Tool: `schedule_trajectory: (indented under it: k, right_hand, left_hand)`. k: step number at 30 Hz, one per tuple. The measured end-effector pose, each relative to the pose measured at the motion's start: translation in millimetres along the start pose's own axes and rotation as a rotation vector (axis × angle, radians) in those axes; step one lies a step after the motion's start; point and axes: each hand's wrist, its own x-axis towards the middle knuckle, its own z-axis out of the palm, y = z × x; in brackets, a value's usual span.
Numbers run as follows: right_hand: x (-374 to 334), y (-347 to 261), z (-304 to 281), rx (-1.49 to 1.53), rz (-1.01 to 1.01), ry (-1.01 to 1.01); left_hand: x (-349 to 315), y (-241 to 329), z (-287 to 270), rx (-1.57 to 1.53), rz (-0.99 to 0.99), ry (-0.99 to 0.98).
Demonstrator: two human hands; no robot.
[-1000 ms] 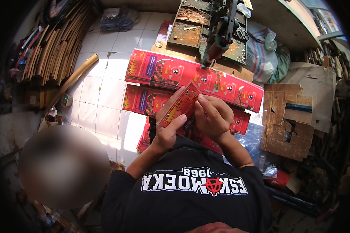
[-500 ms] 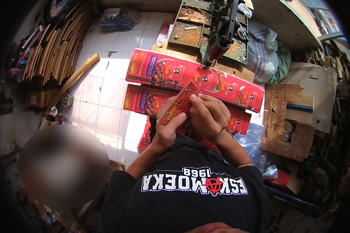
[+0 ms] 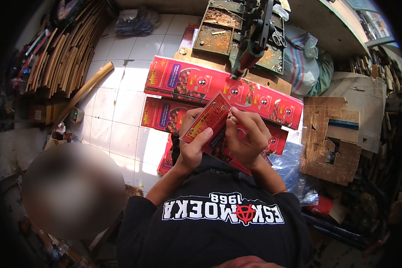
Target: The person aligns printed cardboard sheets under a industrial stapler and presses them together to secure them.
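Note:
My left hand (image 3: 193, 145) grips a red printed laminated strip (image 3: 210, 117), tilted up in front of my chest, its thumb on the printed face. A small round eyelet shows near the strip's upper end. Close to the strip's right edge, my right hand (image 3: 251, 136) is closed in a pinch around something small and pale, too small to name. Beyond both hands, a similar red strip (image 3: 219, 80) lies lengthwise under the tip of a dark hand press (image 3: 250, 57). Another red strip (image 3: 163, 116) lies lower, partly hidden by my hands.
Behind the press sits a dark compartment tray (image 3: 213, 38) with small bits, and scissors (image 3: 279, 38). Striped sacks (image 3: 301, 60) and cut cardboard (image 3: 319, 143) stand to the right. Clear plastic (image 3: 288, 165) lies nearby. At left are stacked boards (image 3: 60, 58) and a tan tube (image 3: 91, 85).
My right hand has drawn slightly right and down from the strip's upper part, uncovering more of its face. The left hand keeps its grip on the strip.

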Motion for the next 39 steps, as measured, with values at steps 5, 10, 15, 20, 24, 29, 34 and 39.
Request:
schedule_trajectory:
  k: [5,10,15,20,24,29,34,39]
  right_hand:
    - [-5.0,1.6,0.3,-0.045,-0.042,-0.023]
    - [-4.8,3.2,4.1,-0.071,0.043,0.076]
    - [-0.7,10.1,-13.7,0.282,0.365,0.057]
    - [22.5,-9.9,-57.1,0.745,0.69,-0.287]
    - [33.9,-20.1,-57.1,0.639,0.446,-0.318]
    - [32.7,-42.0,-25.3,0.502,0.148,-0.273]
    - [21.4,-57.8,1.2,0.404,0.063,-0.138]
    - [17.7,-60.4,2.3,0.315,-0.027,-0.172]
  left_hand:
    - [0.5,-1.1,-0.2,-0.003,0.001,0.012]
    - [1.7,-4.3,-1.1,-0.147,0.002,0.034]
    - [15.1,-11.3,-7.2,-0.433,-0.03,0.159]
    - [31.5,-29.1,-26.9,-0.548,-0.159,0.281]
    - [55.0,-35.3,-27.1,-1.027,0.028,-0.356]
    - [72.7,-34.2,4.2,-1.167,0.012,-0.576]
    - [84.8,-29.8,23.0,-1.206,0.039,-0.794]
    - [77.5,-22.2,25.0,-1.187,0.015,-0.768]
